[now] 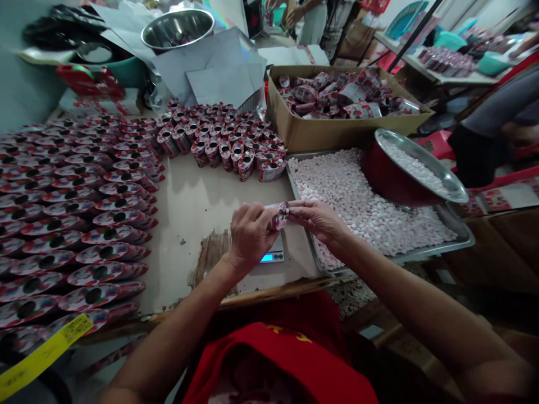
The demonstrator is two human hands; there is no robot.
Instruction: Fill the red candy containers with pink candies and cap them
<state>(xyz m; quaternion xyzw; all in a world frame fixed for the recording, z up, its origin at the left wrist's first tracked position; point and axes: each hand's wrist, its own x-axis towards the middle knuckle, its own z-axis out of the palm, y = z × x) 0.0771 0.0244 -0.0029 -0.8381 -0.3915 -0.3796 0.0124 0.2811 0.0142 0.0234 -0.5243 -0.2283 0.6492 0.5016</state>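
Observation:
My left hand (250, 233) and my right hand (318, 219) meet over a small digital scale (273, 255) and both grip one small red-and-white printed packet (281, 215) between their fingertips. The left hand's fingers curl round the packet's left side. My right hand pinches its right end. A metal tray (461, 238) of small pale pink candies lies just right of my right hand.
Rows of flat stacked packets (71, 224) fill the table's left side. Upright opened packets (223, 140) stand in a cluster behind. A cardboard box (337, 132) of packets, a red steel-rimmed bowl (415, 174) of candies, and a steel bowl (177, 28) sit farther back. Another person stands at the far back.

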